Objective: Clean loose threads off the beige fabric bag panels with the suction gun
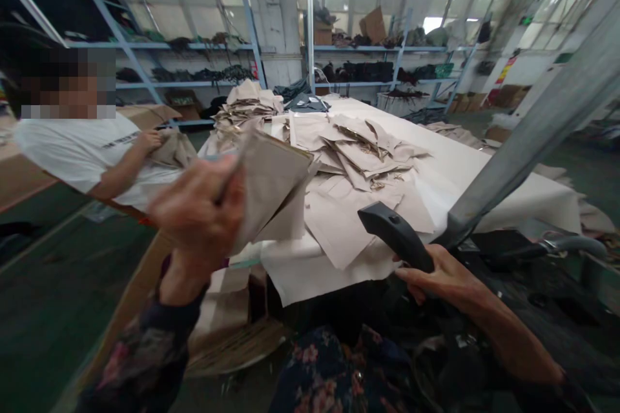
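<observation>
My left hand (201, 206), blurred by motion, is raised left of the table and gripping a beige fabric piece (274, 177). The piece hangs to the right of my fingers, in front of the pile. My right hand (431, 271) is wrapped round a black handheld tool (397, 229) at the table's near edge; its flat head points up and left. Beyond the tool, loose beige pieces (339, 219) lie overlapping, and some stick out over the near edge. A heap of beige pieces with shiny edges (358, 148) lies behind them.
A white-covered table (513, 197) stretches ahead. Over its right side slants a grey metal post (527, 116). At the left a person in a white shirt (121, 148) holds beige fabric. Below my left hand stands an open cardboard box (217, 355). Shelves (358, 48) line the back.
</observation>
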{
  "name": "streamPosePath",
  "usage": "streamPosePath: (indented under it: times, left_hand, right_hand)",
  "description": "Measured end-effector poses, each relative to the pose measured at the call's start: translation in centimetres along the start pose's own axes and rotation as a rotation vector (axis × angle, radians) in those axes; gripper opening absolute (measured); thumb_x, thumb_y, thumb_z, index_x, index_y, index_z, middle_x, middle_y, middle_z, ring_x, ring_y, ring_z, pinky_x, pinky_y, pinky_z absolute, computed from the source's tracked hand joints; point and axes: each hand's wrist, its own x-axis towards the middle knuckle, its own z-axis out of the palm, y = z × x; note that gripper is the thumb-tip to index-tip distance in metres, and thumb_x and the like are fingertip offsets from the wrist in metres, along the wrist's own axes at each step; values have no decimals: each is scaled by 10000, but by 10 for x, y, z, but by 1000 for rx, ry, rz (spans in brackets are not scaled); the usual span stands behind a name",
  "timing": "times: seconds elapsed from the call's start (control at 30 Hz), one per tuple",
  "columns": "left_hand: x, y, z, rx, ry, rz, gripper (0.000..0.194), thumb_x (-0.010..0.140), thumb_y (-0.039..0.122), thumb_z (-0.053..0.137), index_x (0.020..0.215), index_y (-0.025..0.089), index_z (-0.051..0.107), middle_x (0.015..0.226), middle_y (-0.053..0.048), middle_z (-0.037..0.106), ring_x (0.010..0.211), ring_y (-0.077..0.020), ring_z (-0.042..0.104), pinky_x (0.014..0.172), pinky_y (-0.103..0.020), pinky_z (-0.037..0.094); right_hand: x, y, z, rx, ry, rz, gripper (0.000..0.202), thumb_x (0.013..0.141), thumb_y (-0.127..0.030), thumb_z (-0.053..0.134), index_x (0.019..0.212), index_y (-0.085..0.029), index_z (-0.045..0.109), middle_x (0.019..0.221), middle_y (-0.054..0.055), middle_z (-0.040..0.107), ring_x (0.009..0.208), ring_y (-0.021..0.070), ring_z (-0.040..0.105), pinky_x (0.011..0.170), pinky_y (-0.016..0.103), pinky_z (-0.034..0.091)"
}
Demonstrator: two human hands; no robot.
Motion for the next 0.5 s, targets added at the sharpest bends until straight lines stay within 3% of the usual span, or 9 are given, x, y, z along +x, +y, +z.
streamPosePath:
  times: [0.07, 0.13, 0.17, 0.27, 0.37, 0.5]
  left_hand:
    - [-38, 0, 35, 129, -172, 505, 196, 883, 208, 544, 1027, 128, 649, 651, -10, 545, 656, -166, 524, 663, -308, 420]
    - [-82, 0, 71, 153, -438, 759, 238, 900, 104, 459, 1078, 136, 615, 661, -22, 578, 646, -170, 556, 615, -298, 422]
    - [-103, -1, 87, 172, -559, 785, 258, 895, 71, 438, 1084, 135, 600, 701, -38, 600, 662, -178, 574, 605, -303, 425]
    - [-154, -3, 116, 177, -632, 745, 288, 862, 17, 438, 1076, 134, 591, 740, -49, 619, 665, -183, 591, 595, -305, 434]
    - [-178, -7, 121, 208, -622, 661, 331, 874, 28, 412, 1163, 102, 556, 753, -63, 620, 683, -203, 589, 600, -325, 432]
    - [-187, -12, 115, 231, -632, 576, 389, 877, 40, 396, 1243, 103, 513, 762, -67, 603, 694, -211, 569, 615, -336, 424]
  right_hand:
    - [2, 7, 2, 0, -10, 30, 320, 780, -420, 615, 870, -114, 589, 458, -24, 546, 432, 128, 519, 441, 224, 388]
    - [3, 12, 3, -3, -9, 68, 302, 775, -393, 619, 884, -114, 580, 456, -27, 549, 429, 128, 524, 447, 225, 400]
    - [2, 14, 2, -2, -9, 86, 298, 771, -384, 623, 890, -115, 577, 456, -29, 550, 428, 128, 527, 451, 225, 407]
    - [0, 16, 1, -19, -22, 117, 296, 773, -377, 624, 908, -119, 573, 463, -35, 554, 427, 125, 527, 459, 226, 418]
    - [0, 18, 2, -42, -53, 141, 285, 779, -374, 620, 903, -122, 571, 472, -33, 559, 429, 123, 523, 453, 224, 413]
    - [9, 22, 14, -43, -133, 149, 268, 783, -390, 627, 833, -135, 559, 494, -35, 553, 435, 112, 512, 439, 208, 398]
